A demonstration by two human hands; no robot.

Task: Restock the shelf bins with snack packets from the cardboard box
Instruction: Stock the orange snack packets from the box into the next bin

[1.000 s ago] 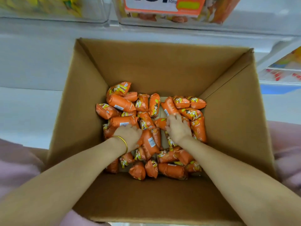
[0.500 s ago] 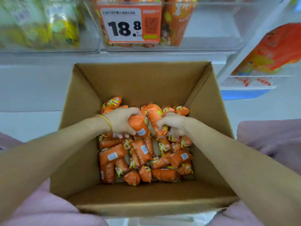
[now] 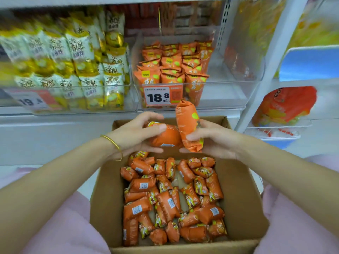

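We see both hands raised over the far edge of the box [image 3: 238,208], just in front of the shelf, each holding one orange snack packet. The left hand [image 3: 135,134], with a bangle [image 3: 114,143] on its wrist, has fingers and thumb curled loosely round the left packet [image 3: 165,139]. That packet lies crosswise, its long axis running left to right, with the barcode side turned down towards us. The right hand [image 3: 214,142] pinches the right packet [image 3: 187,125] low down, thumb on the front and fingers behind. This one stands nearly upright, long axis up and down, its top end leaning a little left and pointing at the price tag [image 3: 161,97]. It overlaps the right end of the left packet, and the two appear to touch. Below the hands, the loose packets [image 3: 165,198] lie flat in a jumble on the box floor, pointing every way. On the shelf a clear bin [image 3: 242,74] holds shelved packets [image 3: 174,65] standing upright in rows behind the tag. Yellow packs [image 3: 73,66] fill the neighbouring bin to the left.
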